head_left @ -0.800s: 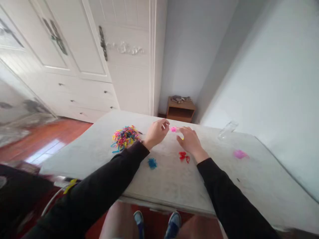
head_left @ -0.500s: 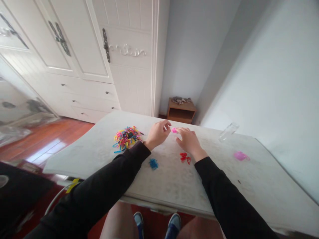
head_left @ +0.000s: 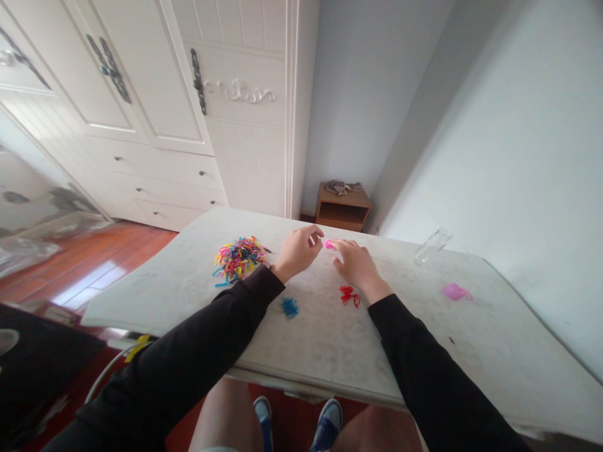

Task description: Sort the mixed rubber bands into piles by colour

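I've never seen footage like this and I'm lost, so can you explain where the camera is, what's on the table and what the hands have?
There is no machine here: these are one person's two bare hands, filmed by a camera worn on the head, looking forward and down, so the black sleeves and shoes show below. The left hand and right hand meet over a pale table, their fingers at a small pink band; it is too small to tell which hand grips it. On the table lie a many-coloured pile of bands, a blue bunch, a red bunch, a pink bunch and a clear container near the far edge.
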The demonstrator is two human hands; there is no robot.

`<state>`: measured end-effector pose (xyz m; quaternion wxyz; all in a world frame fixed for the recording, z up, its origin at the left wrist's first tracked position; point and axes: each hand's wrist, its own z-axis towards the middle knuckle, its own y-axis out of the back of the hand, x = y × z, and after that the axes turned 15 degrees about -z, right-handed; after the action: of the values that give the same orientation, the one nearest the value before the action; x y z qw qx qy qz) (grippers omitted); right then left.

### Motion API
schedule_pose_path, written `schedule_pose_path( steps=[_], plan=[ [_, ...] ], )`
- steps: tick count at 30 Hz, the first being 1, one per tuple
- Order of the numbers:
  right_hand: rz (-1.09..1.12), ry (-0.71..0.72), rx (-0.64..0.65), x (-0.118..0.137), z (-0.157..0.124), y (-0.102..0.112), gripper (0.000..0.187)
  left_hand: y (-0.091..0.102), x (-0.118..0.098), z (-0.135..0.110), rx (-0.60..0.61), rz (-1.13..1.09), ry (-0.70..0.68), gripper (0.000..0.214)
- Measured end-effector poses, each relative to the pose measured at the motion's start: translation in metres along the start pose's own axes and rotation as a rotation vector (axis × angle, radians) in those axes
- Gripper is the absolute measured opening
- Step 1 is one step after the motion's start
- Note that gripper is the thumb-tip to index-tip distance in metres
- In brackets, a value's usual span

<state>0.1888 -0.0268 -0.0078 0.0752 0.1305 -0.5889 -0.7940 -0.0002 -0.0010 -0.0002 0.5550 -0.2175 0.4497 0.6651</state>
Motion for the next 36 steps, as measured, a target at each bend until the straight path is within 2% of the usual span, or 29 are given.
schedule_pose_path(
  steps=[10, 16, 18, 21, 25, 27, 31, 36],
  plan=[
    [0.021, -0.002, -0.013, -0.002, -0.001, 0.002, 0.043, -0.001, 0.004, 0.001, 0.015, 0.001, 0.016, 0.019],
    [-0.001, 0.009, -0.046, -0.003, -0.003, 0.003, 0.038, 0.002, -0.002, 0.001, 0.074, 0.096, 0.028, 0.018],
    [-0.002, 0.01, -0.06, -0.003, -0.003, 0.002, 0.034, 0.01, -0.003, 0.004, 0.103, 0.173, 0.039, 0.016],
    [0.015, -0.005, -0.102, -0.004, -0.002, 0.003, 0.027, 0.039, 0.005, 0.013, 0.091, 0.342, 0.1, 0.013],
    [0.033, -0.023, -0.166, -0.004, -0.002, 0.007, 0.021, 0.088, 0.024, 0.021, -0.055, 0.556, 0.343, 0.014],
    [0.04, -0.024, -0.176, -0.003, -0.002, 0.009, 0.02, 0.103, 0.032, 0.02, -0.036, 0.598, 0.409, 0.021],
    [0.065, -0.038, -0.201, -0.002, -0.004, 0.012, 0.018, 0.107, 0.043, 0.015, 0.107, 0.654, 0.439, 0.036],
    [0.082, -0.063, -0.218, -0.005, -0.004, 0.016, 0.017, 0.104, 0.055, 0.014, 0.215, 0.689, 0.42, 0.041]
  ],
)
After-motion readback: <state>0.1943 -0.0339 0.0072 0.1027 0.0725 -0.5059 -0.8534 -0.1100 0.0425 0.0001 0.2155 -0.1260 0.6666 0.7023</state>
